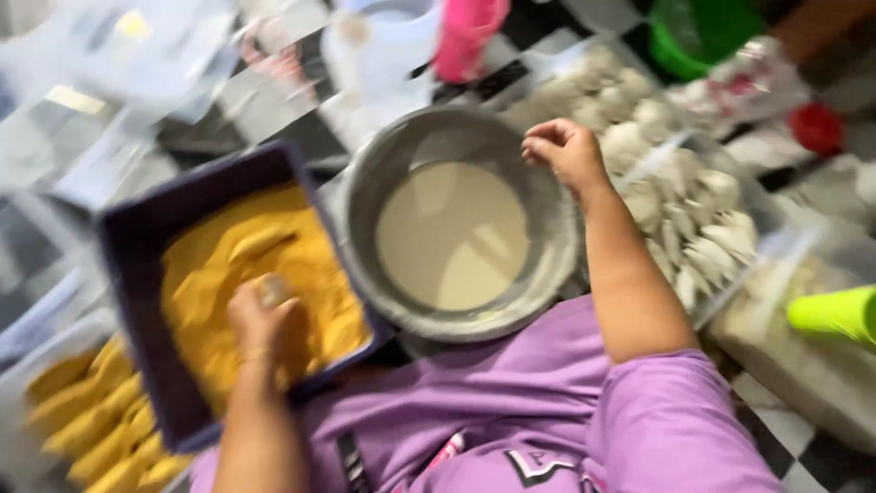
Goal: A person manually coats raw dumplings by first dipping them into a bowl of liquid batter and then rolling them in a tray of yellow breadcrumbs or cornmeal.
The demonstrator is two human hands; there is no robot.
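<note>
- Fingers of the left hand (265,319) curl down into yellow breadcrumbs (228,274), closed about a pale crumb-coated piece (274,290) whose tip shows above the knuckles; motion blur hides how firmly it is held.
- Breadcrumbs fill a dark purple rectangular tub (137,237), and a longer coated piece (260,242) lies on the crumbs just beyond the hand.
- Right hand (566,151) hovers at the far right rim of a round metal bowl (365,196), fingers loosely bent toward the palm; whether it pinches anything cannot be told.
- Pale batter (452,237) lies in the bottom of the bowl, which sits just beside the tub.
- White uncoated pieces (693,215) lie crowded in a clear tray (766,251) to the right of the bowl, under and past the right forearm.
- Yellow coated pieces (91,420) are stacked in a pale tray (14,447) to the lower left, next to the tub.
- Purple shirt (547,411) fills the near edge of the view, over a black-and-white checked floor (803,447).
</note>
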